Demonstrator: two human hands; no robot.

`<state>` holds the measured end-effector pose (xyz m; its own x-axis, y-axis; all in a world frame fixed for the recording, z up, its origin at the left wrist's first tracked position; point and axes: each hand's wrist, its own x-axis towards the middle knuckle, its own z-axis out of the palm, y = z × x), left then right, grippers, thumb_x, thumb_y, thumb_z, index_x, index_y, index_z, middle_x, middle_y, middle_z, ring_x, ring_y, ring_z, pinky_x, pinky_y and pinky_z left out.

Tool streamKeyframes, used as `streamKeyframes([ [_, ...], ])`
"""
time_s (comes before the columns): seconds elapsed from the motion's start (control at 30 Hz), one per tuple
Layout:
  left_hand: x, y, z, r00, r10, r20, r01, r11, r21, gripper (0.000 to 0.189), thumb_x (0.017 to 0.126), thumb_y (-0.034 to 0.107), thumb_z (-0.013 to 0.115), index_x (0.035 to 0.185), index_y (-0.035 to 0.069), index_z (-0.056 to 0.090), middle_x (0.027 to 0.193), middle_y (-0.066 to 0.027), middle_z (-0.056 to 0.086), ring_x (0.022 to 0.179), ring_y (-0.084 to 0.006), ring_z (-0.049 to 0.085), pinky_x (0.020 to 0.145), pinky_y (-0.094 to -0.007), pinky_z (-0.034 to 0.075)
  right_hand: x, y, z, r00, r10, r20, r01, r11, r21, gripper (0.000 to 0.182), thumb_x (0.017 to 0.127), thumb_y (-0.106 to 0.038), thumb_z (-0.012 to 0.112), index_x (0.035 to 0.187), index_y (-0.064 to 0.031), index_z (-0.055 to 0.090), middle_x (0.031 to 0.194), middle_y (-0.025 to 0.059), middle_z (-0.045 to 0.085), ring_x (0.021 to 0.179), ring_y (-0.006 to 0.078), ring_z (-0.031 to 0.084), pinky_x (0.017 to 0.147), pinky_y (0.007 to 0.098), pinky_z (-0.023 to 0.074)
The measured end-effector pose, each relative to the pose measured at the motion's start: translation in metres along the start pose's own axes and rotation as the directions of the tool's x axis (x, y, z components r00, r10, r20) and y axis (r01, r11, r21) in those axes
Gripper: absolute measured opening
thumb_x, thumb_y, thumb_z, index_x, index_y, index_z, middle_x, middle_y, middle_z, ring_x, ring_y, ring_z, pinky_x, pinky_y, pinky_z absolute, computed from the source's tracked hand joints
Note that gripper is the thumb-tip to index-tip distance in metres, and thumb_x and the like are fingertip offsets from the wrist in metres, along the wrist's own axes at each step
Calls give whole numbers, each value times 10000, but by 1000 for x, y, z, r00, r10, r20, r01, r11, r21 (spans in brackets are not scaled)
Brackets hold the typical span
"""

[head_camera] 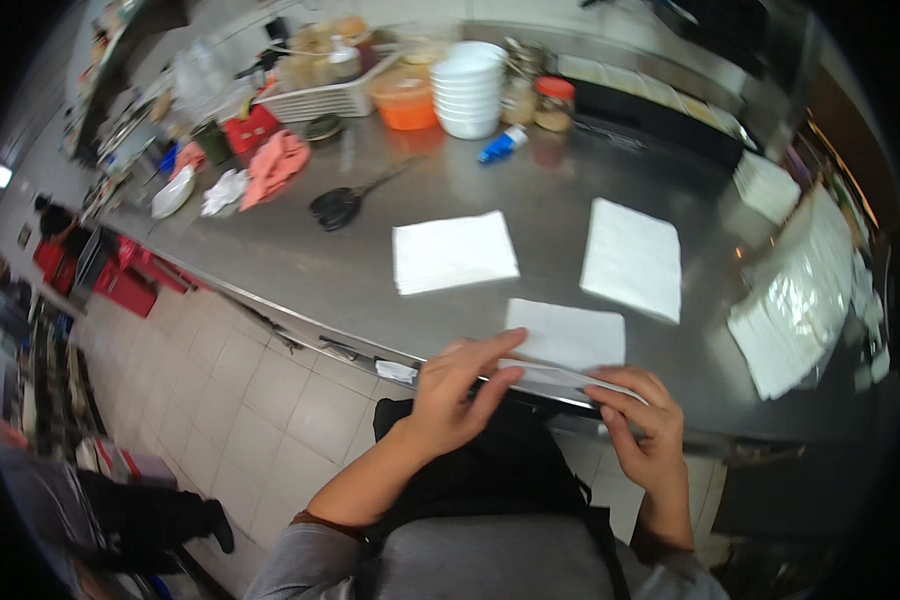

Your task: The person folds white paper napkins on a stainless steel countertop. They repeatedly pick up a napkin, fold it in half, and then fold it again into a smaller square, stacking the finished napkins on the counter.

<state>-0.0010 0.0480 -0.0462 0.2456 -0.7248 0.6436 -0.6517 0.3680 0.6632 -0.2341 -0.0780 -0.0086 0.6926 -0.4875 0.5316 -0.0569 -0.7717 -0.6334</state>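
Between my two hands, at the front edge of a stainless steel counter, is a thin folded white paper napkin (pixel 562 373), seen nearly edge-on. My left hand (pixel 469 390) has the napkin's left end between thumb and fingers. The right end is held in my right hand (pixel 641 420), fingers above and thumb below. Just beyond them a white napkin (pixel 570 330) lies flat on the counter. Farther back, a stack of folded napkins (pixel 456 253) lies to the left and another napkin stack (pixel 634 259) to the right.
Packaged napkins (pixel 795 300) lie at the right. A black slotted utensil (pixel 337 206), a blue tube (pixel 502 144), stacked white bowls (pixel 469 90), an orange tub (pixel 409 97), a red-lidded jar (pixel 554 105) and a salmon cloth (pixel 276 166) are farther back. Another person (pixel 135 517) stands at lower left.
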Motion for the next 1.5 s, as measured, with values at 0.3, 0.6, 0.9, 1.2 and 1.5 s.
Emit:
streamKeyframes([
  [0.3,14,12,17,973,-224,-64,222,974,-41,461,1016,7,674,1449,-24,518,831,-10,662,768,-47,586,724,-193,458,-1,-11,-12,978,202,52,-204,978,34,340,929,-40,701,1263,-90,735,1155,162,711,1028,340,636,970,425,454],
  [0.6,39,25,19,951,-307,-35,306,919,249,368,901,-23,777,1248,42,672,773,-4,622,667,-56,538,622,-214,442,9,3,0,949,314,-33,-314,949,9,301,979,-55,668,1276,-8,677,1264,211,634,1066,403,638,905,425,518],
  [0.9,43,23,21,980,-193,-47,198,928,317,140,881,-16,786,1017,11,761,781,-52,640,624,-121,538,590,-264,451,13,4,4,972,220,-86,-228,969,-94,306,950,-1,662,1251,54,663,1206,214,635,1028,407,645,917,442,515],
  [1.2,49,20,21,988,-156,4,142,910,388,141,897,-13,760,1025,37,791,760,-94,604,643,-186,559,609,-302,455,15,5,8,976,205,-79,-217,955,-202,307,959,4,640,1259,66,654,1233,199,613,993,390,633,904,445,510],
  [1.5,52,19,23,993,-120,-21,120,937,329,176,897,-60,734,1035,33,793,810,-95,611,690,-181,568,628,-296,458,18,3,7,974,209,-85,-220,965,-143,307,959,0,644,1257,69,659,1214,192,618,953,368,639,885,439,512],
])
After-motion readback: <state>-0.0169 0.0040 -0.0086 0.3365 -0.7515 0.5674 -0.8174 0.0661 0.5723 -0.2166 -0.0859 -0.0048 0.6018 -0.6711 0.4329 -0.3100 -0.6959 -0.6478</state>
